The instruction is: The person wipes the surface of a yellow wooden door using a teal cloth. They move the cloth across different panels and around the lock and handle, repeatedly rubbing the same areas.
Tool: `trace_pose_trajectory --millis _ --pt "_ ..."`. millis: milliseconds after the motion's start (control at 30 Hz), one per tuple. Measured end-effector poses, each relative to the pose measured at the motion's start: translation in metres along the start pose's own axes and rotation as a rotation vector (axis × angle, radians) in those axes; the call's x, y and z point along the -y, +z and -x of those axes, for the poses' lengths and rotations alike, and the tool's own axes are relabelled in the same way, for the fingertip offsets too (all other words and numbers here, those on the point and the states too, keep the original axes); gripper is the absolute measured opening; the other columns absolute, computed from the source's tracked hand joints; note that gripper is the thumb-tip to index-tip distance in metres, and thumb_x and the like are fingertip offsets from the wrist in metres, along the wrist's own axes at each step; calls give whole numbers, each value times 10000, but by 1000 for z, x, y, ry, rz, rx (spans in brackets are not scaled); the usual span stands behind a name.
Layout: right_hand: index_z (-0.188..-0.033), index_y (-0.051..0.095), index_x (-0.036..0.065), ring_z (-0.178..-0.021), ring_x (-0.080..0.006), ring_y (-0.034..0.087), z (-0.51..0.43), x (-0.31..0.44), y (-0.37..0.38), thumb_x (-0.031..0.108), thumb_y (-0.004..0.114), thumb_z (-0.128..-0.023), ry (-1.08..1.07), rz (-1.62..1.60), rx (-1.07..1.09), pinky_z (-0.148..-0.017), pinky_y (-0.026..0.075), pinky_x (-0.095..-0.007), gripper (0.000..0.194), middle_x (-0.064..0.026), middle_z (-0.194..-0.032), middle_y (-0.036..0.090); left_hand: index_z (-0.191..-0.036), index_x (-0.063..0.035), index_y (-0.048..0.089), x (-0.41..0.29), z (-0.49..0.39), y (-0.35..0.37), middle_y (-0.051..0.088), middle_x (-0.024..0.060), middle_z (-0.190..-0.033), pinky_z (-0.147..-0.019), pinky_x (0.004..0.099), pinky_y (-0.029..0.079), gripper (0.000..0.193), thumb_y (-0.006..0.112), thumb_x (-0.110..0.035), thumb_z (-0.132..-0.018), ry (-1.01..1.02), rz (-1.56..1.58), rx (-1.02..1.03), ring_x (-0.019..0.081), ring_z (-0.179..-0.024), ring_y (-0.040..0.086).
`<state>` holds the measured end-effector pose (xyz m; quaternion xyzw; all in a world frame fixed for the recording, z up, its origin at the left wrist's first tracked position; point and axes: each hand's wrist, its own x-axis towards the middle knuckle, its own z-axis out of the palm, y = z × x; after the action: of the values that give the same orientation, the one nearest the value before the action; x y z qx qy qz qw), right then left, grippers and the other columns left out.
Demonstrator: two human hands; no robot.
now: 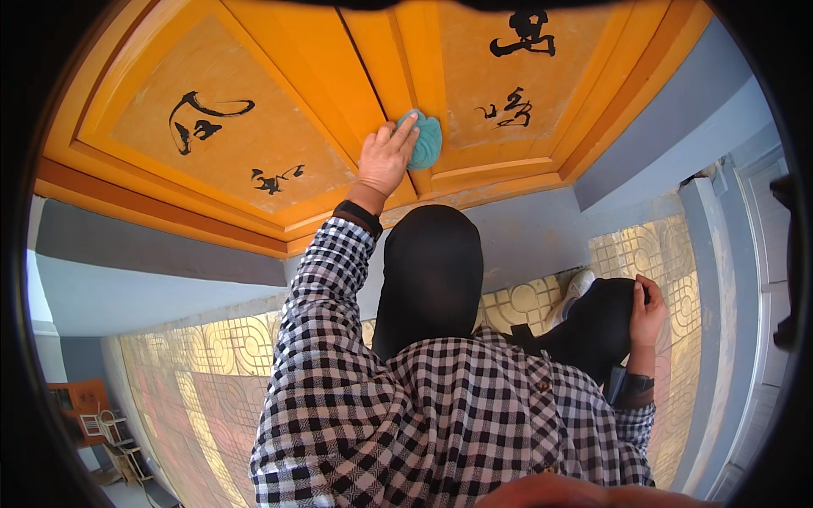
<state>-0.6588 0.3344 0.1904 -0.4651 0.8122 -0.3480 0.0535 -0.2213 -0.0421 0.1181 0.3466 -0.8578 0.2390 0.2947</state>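
Note:
My left hand [385, 155] presses a folded teal cloth [425, 141] against the frame of an orange wooden double door [330, 70], just right of the dark gap between its two leaves. Black brush characters are painted on the panels at both sides. On the right, my right hand [648, 312] rests by my bent knee, its thumb and a finger near each other, with no object visible in it. Black bands circle both wrists, below checked sleeves.
A grey sill [527, 235] runs under the door, between blue-grey side walls [673, 146]. Yellow and red patterned paving [235, 349] lies around me. A white panelled door [772, 254] stands at the far right; chairs [114, 432] are at the lower left.

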Motion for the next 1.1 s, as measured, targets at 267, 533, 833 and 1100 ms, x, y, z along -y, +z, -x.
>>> trace_pose_trajectory --millis 267,533,833,1100 --pt "-1098 688 -39 -1002 -204 662 6 1 -3 87 636 -956 13 -51 -25 -935 487 -309 197 -125 -1035 717 -994 -142 717 -14 53 52 695 58 -1144 -830 391 532 233 627 -78 -789 -128 359 655 269 -1064 612" --pt "-1092 690 -33 -1001 -214 662 1 -4 -2 106 634 -964 36 -98 -11 -931 488 -315 197 -129 -1039 714 -986 -71 711 -11 13 12 720 195 -930 -824 447 555 254 718 -176 -754 -783 490 568 380 -913 690" --pt "-1092 694 -30 -994 -211 664 2 -4 0 117 645 -958 29 -100 -40 -918 494 -314 205 -131 -1031 716 -903 5 695 33 -60 -71 726 120 -789 -701 322 556 194 757 -138 -787 -1059 780 -113 174 -736 694" --pt "-1089 690 -46 -987 -218 663 0 -9 5 99 643 -955 18 -142 -69 -917 495 -317 203 -138 -1027 712 -988 -22 623 66 -165 -131 673 51 -908 -689 300 533 114 686 -48 -896 -870 1281 -947 135 -774 623"
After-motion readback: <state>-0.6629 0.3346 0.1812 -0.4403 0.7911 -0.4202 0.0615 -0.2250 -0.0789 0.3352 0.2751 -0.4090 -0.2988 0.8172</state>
